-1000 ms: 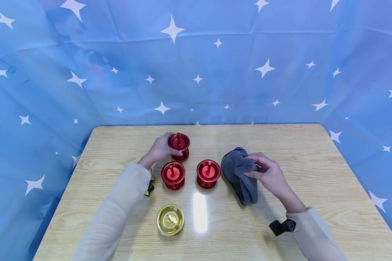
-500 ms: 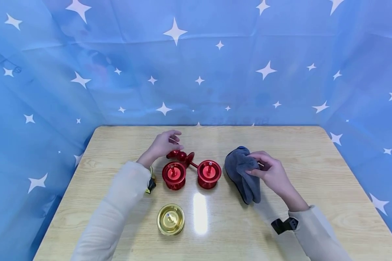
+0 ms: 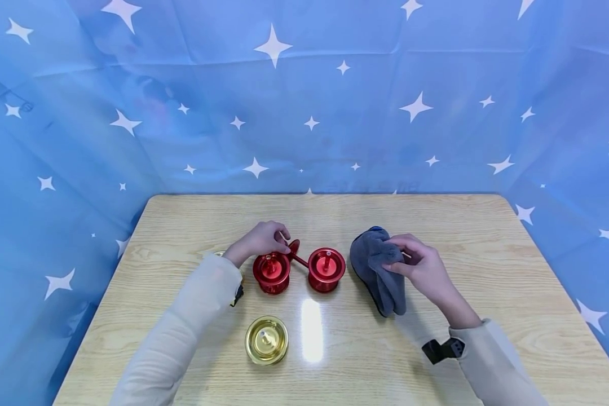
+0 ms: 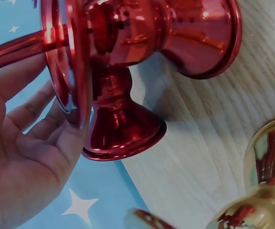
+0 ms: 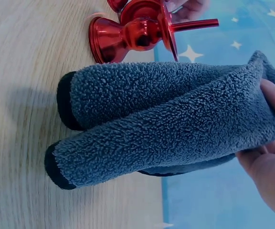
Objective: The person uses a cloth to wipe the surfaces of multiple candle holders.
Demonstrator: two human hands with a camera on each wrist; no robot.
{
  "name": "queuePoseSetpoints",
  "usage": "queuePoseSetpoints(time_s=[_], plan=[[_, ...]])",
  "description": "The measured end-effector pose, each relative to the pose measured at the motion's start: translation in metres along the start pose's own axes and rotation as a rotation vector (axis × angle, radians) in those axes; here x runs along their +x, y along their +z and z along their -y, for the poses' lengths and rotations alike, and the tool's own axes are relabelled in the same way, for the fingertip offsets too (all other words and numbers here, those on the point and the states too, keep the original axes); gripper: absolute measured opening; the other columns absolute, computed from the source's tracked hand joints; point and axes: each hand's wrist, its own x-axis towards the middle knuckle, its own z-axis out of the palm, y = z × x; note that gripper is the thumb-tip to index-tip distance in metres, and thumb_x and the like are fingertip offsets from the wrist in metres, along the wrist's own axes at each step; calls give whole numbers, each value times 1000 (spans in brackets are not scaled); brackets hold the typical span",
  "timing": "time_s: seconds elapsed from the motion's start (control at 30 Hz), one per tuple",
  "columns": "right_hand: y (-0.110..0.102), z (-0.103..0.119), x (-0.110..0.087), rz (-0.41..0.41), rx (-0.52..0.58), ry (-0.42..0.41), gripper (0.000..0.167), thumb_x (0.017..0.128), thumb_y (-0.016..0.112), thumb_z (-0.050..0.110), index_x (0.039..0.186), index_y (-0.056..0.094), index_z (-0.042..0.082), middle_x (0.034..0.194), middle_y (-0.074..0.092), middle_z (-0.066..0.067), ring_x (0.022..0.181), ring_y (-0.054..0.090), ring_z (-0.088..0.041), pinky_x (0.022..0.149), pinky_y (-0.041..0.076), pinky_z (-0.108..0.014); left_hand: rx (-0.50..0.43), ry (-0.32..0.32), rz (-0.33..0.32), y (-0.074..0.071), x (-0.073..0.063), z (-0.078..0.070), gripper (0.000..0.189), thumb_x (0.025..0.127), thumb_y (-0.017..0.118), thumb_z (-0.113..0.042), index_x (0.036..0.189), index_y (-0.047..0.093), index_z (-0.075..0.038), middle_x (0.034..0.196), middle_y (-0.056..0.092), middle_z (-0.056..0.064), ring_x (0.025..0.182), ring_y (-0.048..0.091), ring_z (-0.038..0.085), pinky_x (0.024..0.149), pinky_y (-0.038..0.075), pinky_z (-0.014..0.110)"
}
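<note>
A red metal candlestick (image 3: 295,246) lies on its side behind two upright red candlesticks, the left one (image 3: 271,276) and the right one (image 3: 326,272). Over the fallen one is my left hand (image 3: 261,239), thumb and index finger apart near its dish. The left wrist view shows loosely bent fingers (image 4: 37,107) of that hand, their ends partly hidden behind a red dish. To the right, my right hand (image 3: 420,266) pinches a folded grey plush cloth (image 3: 378,273) at its upper end. Black edging (image 5: 56,164) trims the cloth's lower folds.
A gold candlestick (image 3: 266,340) stands nearer the front of the wooden table (image 3: 365,361). Another gold piece (image 4: 266,210) shows beside the left hand, mostly covered by the sleeve in the head view. A blue star-patterned curtain (image 3: 355,141) hangs behind the table.
My left hand let go of the upright back candlestick, which tipped onto its side toward the right. The hand has since lowered over it. My right hand keeps pinching the cloth.
</note>
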Motion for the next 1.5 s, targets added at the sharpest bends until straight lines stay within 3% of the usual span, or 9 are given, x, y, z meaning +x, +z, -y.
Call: queuePoseSetpoints(time_s=[0.17, 0.47, 0.63, 0.77, 0.9, 1.0, 1.27, 1.5], plan=[[0, 0, 0, 0, 9, 0, 36, 73, 66, -16, 108, 57, -10, 106, 55, -3, 92, 56, -7, 78, 50, -19, 39, 40, -32, 0, 0, 0, 15, 82, 66, -6, 95, 65, 1, 79, 62, 5, 72, 57, 15, 65, 47, 25], [-1, -2, -1, 8, 17, 10, 37, 73, 65, -16, 109, 56, -11, 106, 55, -1, 91, 55, -8, 77, 50, -21, 56, 68, -79, -6, -2, 2, 13, 84, 60, -2, 95, 64, 3, 81, 63, 7, 74, 58, 17, 68, 48, 27], [-2, -2, -1, 8, 15, 15, 37, 74, 65, -16, 109, 56, -11, 106, 55, 0, 91, 55, -8, 78, 50, -21, -60, 28, -135, -14, -3, 5, 14, 86, 54, 1, 98, 59, 7, 81, 60, 12, 67, 62, 22, 63, 54, 30], [-2, -2, -1, 9, 16, 13, 37, 74, 65, -16, 109, 56, -11, 106, 55, 1, 90, 55, -8, 78, 50, -21, -231, -13, -170, -23, -5, 7, 17, 89, 50, 2, 102, 55, 11, 86, 57, 17, 67, 64, 30, 65, 55, 37], [-3, -3, -1, 11, 13, 8, 37, 74, 64, -17, 109, 55, -11, 106, 55, 2, 91, 55, -8, 78, 51, -22, -398, -30, -202, -30, -10, 5, 20, 90, 48, 4, 108, 52, 13, 90, 53, 18, 67, 65, 28, 71, 54, 40], [-3, -3, 0, 10, 10, 4, 37, 74, 65, -17, 109, 55, -11, 105, 55, 3, 92, 55, -8, 78, 51, -22, -455, -1, -211, -36, -14, 1, 22, 92, 46, 4, 110, 49, 15, 94, 51, 19, 65, 64, 20, 73, 53, 40], [-7, 0, 4, 3, -11, -5, 38, 75, 65, -15, 111, 55, -10, 105, 55, 1, 93, 56, -8, 78, 50, -21, -547, 96, -220, -53, -31, -24, 23, 94, 45, 3, 113, 46, 15, 105, 49, 23, 73, 64, 20, 75, 53, 33], [-15, 17, 11, -34, -33, -39, 39, 74, 64, -18, 111, 55, -11, 104, 55, 1, 90, 57, -8, 76, 51, -22, -559, 134, -203, -52, -45, -56, 24, 95, 44, 0, 116, 45, 12, 104, 49, 21, 76, 64, 26, 77, 53, 35]])
